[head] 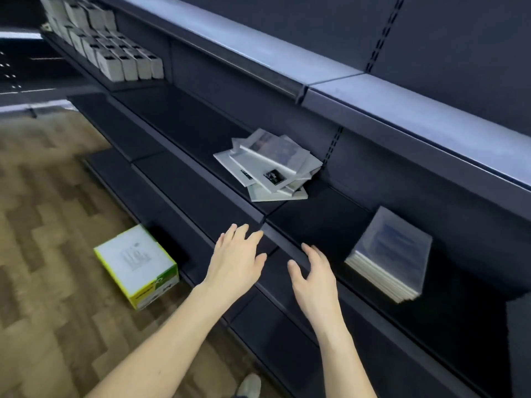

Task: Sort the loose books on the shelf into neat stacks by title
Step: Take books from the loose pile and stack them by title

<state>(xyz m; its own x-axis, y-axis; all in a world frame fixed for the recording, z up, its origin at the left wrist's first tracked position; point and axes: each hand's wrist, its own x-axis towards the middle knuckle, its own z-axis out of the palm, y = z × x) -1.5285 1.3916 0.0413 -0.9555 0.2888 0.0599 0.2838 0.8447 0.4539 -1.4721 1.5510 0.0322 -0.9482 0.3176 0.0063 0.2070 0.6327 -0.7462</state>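
A loose, crooked pile of white books lies on the dark shelf, their covers turned at different angles. Further right on the same shelf sits a neat stack of books with a bluish cover on top. My left hand hovers with straight fingers just in front of the shelf's front edge, below the loose pile. Beside it, my right hand is held out with relaxed fingers, left of the neat stack. Neither hand holds anything.
A white and yellow-green carton stands on the wood-patterned floor by the bottom shelf. Rows of small white boxes fill the upper shelf at far left. A long shelf overhangs above the books. A shoe tip shows below.
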